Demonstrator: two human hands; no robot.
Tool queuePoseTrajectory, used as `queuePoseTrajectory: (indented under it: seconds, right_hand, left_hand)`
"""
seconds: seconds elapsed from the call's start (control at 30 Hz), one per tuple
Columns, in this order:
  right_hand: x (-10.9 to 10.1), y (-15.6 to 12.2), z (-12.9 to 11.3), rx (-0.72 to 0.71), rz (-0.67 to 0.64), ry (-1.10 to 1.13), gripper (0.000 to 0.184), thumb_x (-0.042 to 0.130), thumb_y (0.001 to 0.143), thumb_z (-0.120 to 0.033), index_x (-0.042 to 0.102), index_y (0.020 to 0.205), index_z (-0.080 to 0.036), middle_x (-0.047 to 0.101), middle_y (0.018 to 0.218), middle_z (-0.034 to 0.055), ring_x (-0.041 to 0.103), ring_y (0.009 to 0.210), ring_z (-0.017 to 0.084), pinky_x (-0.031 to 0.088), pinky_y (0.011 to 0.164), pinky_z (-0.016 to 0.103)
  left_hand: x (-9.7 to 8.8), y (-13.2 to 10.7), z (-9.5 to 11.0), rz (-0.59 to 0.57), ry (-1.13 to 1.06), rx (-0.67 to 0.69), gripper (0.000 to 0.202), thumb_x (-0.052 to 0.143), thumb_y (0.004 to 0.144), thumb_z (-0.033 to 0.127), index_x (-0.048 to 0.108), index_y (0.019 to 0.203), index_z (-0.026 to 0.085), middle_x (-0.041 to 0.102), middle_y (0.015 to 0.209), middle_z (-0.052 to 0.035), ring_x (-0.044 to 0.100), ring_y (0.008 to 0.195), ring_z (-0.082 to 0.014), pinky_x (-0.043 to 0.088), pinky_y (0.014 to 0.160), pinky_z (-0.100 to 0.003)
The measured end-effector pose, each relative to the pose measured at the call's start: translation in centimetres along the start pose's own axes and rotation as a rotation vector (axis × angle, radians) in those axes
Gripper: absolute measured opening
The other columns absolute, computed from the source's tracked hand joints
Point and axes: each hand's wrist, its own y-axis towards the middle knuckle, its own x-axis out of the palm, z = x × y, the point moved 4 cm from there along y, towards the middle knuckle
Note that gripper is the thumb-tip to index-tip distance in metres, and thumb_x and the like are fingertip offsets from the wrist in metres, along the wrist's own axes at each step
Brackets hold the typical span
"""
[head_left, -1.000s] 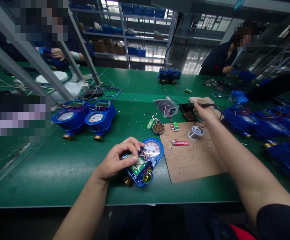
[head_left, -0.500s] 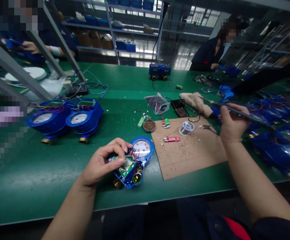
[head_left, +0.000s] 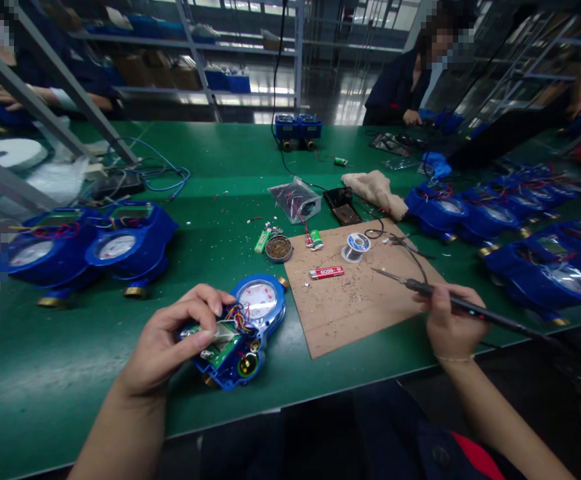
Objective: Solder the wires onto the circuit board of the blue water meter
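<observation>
My left hand (head_left: pixel 175 333) is closed on the near end of a blue water meter (head_left: pixel 273 313), thumb and fingers at its green circuit board (head_left: pixel 224 352). Coloured wires run between the board and the round dial (head_left: pixel 257 299). Wrapped in the fingers of my right hand (head_left: pixel 453 327) is a soldering iron (head_left: pixel 420 287), its tip pointing left over the cardboard sheet (head_left: pixel 330 333). A solder spool (head_left: pixel 355 249) and a red battery-shaped piece (head_left: pixel 327 273) sit on the cardboard. At its left edge is a round tin (head_left: pixel 279 249) of brown material, beside a green battery (head_left: pixel 262 241).
Two blue meters (head_left: pixel 120 248) stand at the left, and several more (head_left: pixel 545 260) line the right. Behind the cardboard lie a plastic bag (head_left: pixel 295 200), a dark stand (head_left: pixel 343 206) and a beige cloth (head_left: pixel 376 192). People (head_left: pixel 395 83) work across the green table (head_left: pixel 220 150).
My right hand has lowered the soldering iron from near the cloth to above the cardboard's right side. The view has shifted right. My left hand stays on the meter.
</observation>
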Motion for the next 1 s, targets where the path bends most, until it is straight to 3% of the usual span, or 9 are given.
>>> queuePoseTrajectory:
  seconds: [0.13, 0.2, 0.33, 0.57, 0.67, 0.77, 0.87, 0.93, 1.0]
  right_hand:
    - [2.2, -0.6, 1.9, 0.436, 0.164, 0.312, 0.046, 0.075, 0.083, -0.055, 0.059, 0.089, -0.012, 0.065, 0.068, 0.0051, 0.063, 0.055, 0.015, 0.052, 0.048, 0.023]
    - [2.9, -0.8, 2.4, 0.526, 0.163, 0.348, 0.051, 0.080, 0.076, -0.056, 0.059, 0.090, -0.011, 0.064, 0.066, 0.0048, 0.062, 0.054, 0.013, 0.051, 0.048, 0.019]
    - [3.2, -0.7, 2.9, 0.575, 0.130, 0.355, 0.053, 0.082, 0.071, -0.055, 0.060, 0.093, -0.012, 0.064, 0.065, 0.0037, 0.061, 0.053, 0.013, 0.051, 0.048, 0.018]
    - [3.3, -0.9, 3.2, 0.536, 0.111, 0.318, 0.045, 0.079, 0.077, -0.051, 0.059, 0.089, -0.013, 0.064, 0.066, 0.0039, 0.061, 0.053, 0.014, 0.051, 0.049, 0.021]
    - [3.4, -1.4, 2.3, 0.517, 0.110, 0.347, 0.040, 0.080, 0.078, -0.046, 0.059, 0.086, -0.013, 0.063, 0.067, 0.0048, 0.060, 0.056, 0.014, 0.054, 0.054, 0.023]
    - [4.2, -1.8, -0.1, 0.382, 0.062, 0.388, 0.044, 0.084, 0.075, -0.049, 0.055, 0.081, -0.017, 0.056, 0.062, 0.0012, 0.055, 0.054, 0.013, 0.049, 0.052, 0.024]
    - [5.9, -2.1, -3.7, 0.144, -0.009, 0.396, 0.051, 0.081, 0.077, -0.057, 0.047, 0.072, -0.019, 0.043, 0.055, -0.0001, 0.046, 0.048, 0.012, 0.036, 0.043, 0.028]
    - [6.9, -2.4, -6.2, 0.037, 0.007, 0.383, 0.050, 0.076, 0.079, -0.059, 0.048, 0.067, -0.019, 0.036, 0.052, 0.0009, 0.040, 0.042, 0.013, 0.028, 0.038, 0.031]
    - [7.9, -2.8, -8.6, 0.017, 0.055, 0.362, 0.048, 0.068, 0.081, -0.059, 0.048, 0.062, -0.020, 0.029, 0.050, 0.0019, 0.034, 0.039, 0.014, 0.022, 0.033, 0.033]
  left_hand:
    - [0.0, -0.1, -0.1, 0.023, 0.002, -0.013, 0.012, 0.064, 0.091, 0.026, 0.059, 0.084, 0.018, 0.046, 0.101, -0.0045, 0.055, 0.119, -0.0177, 0.047, 0.102, -0.022]
    - [0.0, -0.2, -0.2, 0.026, -0.009, -0.021, 0.012, 0.064, 0.091, 0.026, 0.059, 0.084, 0.018, 0.046, 0.101, -0.0046, 0.054, 0.119, -0.0180, 0.047, 0.103, -0.022]
    - [0.0, -0.2, -0.1, 0.015, -0.001, -0.007, 0.011, 0.064, 0.091, 0.025, 0.060, 0.084, 0.018, 0.046, 0.102, -0.0049, 0.054, 0.119, -0.0173, 0.047, 0.103, -0.021]
    - [-0.1, -0.1, -0.3, 0.012, 0.000, 0.005, 0.009, 0.065, 0.090, 0.024, 0.061, 0.085, 0.018, 0.047, 0.101, -0.0055, 0.056, 0.117, -0.0185, 0.049, 0.101, -0.023]
    - [-0.1, -0.2, 0.1, 0.027, -0.010, 0.025, 0.008, 0.067, 0.089, 0.022, 0.063, 0.085, 0.017, 0.049, 0.101, -0.0061, 0.057, 0.116, -0.0193, 0.049, 0.102, -0.026]
    - [-0.1, -0.1, 0.7, 0.032, -0.075, 0.046, 0.006, 0.070, 0.087, 0.020, 0.065, 0.085, 0.016, 0.052, 0.101, -0.0069, 0.057, 0.115, -0.0208, 0.047, 0.104, -0.031]
    - [-0.3, -0.1, 1.0, 0.030, -0.110, 0.060, 0.010, 0.073, 0.085, 0.021, 0.065, 0.083, 0.015, 0.053, 0.102, -0.0080, 0.058, 0.115, -0.0226, 0.047, 0.105, -0.035]
    - [-0.5, -0.1, 1.2, 0.018, -0.112, 0.066, 0.011, 0.074, 0.084, 0.022, 0.065, 0.082, 0.015, 0.054, 0.101, -0.0086, 0.058, 0.115, -0.0236, 0.047, 0.106, -0.038]
    - [-0.7, -0.1, 1.3, 0.000, -0.121, 0.066, 0.011, 0.075, 0.084, 0.022, 0.066, 0.082, 0.015, 0.054, 0.101, -0.0085, 0.058, 0.115, -0.0241, 0.048, 0.106, -0.040]
